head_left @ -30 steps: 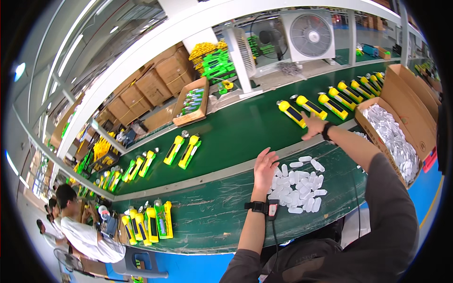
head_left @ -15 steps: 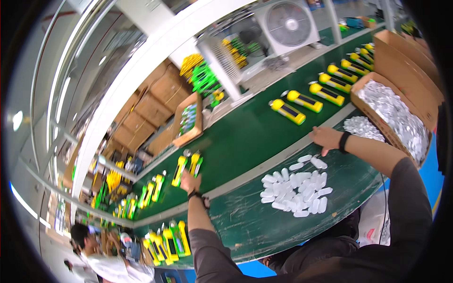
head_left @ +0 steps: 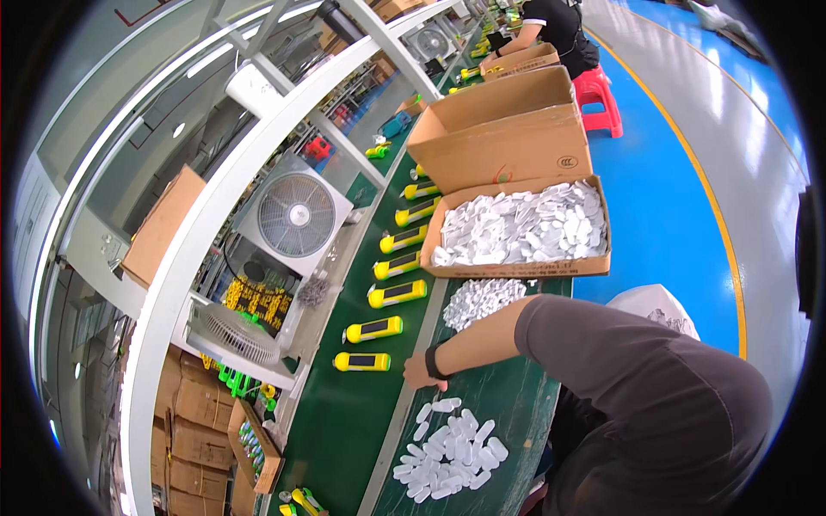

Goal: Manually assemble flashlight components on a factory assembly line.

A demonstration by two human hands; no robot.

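My right hand (head_left: pixel 422 371) rests at the metal edge strip between the belt and the work table. Its fingers are slightly apart and nothing shows in them. The nearest item on the belt is a yellow-and-green lamp (head_left: pixel 361 362) with a dark panel, lying just left of my fingertips. A pile of small white oblong pieces (head_left: pixel 456 451) is spread on the green table below that hand. My left hand is out of view. At the bottom edge, further yellow-green lamps (head_left: pixel 303 500) show on the belt.
An opened cardboard box (head_left: pixel 516 267) full of white pieces stands beyond my right arm, with a heap of smaller pale pieces (head_left: pixel 484 301) before it. More lamps line the green belt (head_left: pixel 331 430). Fans (head_left: pixel 297 211) stand across it. Farther up, a person (head_left: pixel 559 34) sits on a red stool (head_left: pixel 596 101).
The view has swung to the right, so my left hand and the lamps beside it have left the picture. My right hand stays by the table's edge strip.
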